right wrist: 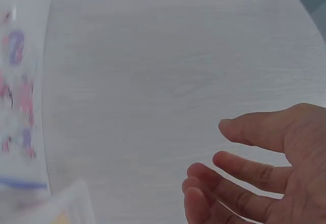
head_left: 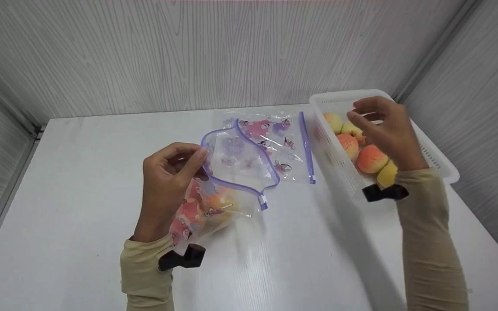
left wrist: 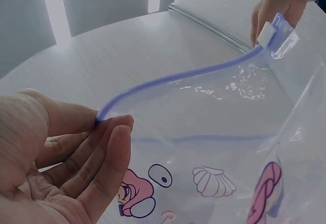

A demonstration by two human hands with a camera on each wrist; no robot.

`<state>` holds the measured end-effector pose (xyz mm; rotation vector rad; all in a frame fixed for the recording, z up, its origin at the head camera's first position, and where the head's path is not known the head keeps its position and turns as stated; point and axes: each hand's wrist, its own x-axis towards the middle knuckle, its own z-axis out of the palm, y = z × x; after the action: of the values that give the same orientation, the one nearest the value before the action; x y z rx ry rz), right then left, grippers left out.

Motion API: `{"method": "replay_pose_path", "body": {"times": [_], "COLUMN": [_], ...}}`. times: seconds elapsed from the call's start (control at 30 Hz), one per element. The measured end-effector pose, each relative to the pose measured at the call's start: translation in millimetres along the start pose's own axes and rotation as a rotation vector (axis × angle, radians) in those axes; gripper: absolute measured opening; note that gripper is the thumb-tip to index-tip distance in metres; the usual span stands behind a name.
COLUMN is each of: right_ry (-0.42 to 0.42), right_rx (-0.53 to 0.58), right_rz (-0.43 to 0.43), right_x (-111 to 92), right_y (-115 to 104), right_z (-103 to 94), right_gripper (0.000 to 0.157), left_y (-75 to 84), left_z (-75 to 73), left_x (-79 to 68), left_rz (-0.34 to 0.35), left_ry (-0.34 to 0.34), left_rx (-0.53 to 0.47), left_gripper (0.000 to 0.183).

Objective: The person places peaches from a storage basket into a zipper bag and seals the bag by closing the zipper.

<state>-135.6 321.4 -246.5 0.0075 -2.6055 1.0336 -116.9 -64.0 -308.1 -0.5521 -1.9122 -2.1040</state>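
In the head view, my left hand (head_left: 167, 185) pinches the purple zip edge of a clear printed zip bag (head_left: 249, 185) between thumb and fingers. The bag's mouth gapes wide, and red and yellow fruit (head_left: 221, 203) lies inside. In the left wrist view, the thumb and fingertips grip the purple rim (left wrist: 178, 77), with a white slider (left wrist: 266, 34) at its far end. My right hand (head_left: 383, 129) hovers over a white basket (head_left: 333, 149) of red-and-yellow, peach-like fruit (head_left: 372, 159). Its fingers are loosely bent, with nothing between them in the right wrist view.
Another printed zip bag (head_left: 290, 147) lies flat on the white table (head_left: 89, 181), behind the held bag and left of the basket. A wood-grain panel (head_left: 167, 56) stands along the table's back edge, with more panels at both sides.
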Motion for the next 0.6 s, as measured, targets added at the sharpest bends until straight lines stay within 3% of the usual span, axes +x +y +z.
{"method": "replay_pose_path", "body": {"times": [0.1, 0.2, 0.37, 0.5, 0.6], "right_ry": [-0.032, -0.09, -0.243, -0.39, -0.476], "right_rx": [-0.188, -0.297, -0.488, -0.62, -0.631], "right_rz": [0.101, 0.208, 0.345, 0.401, 0.439], "right_x": [16, 27, 27, 21, 16], "right_y": [24, 53, 98, 115, 119], "right_z": [-21.0, -32.8, -42.9, -44.4, -43.7], "right_gripper": [0.052, 0.06, 0.057, 0.059, 0.07], "left_y": [0.4, 0.7, 0.2, -0.6, -0.9], "left_z": [-0.7, -1.3, -1.5, -0.2, 0.7], "left_x": [0.4, 0.4, -0.2, 0.2, 0.2], "left_rz": [0.0, 0.002, 0.007, 0.01, 0.011], "left_ry": [0.006, 0.009, 0.004, -0.011, -0.02], "left_rx": [0.005, 0.0, -0.009, -0.005, -0.002], "left_gripper": [0.019, 0.019, 0.019, 0.019, 0.019]}}
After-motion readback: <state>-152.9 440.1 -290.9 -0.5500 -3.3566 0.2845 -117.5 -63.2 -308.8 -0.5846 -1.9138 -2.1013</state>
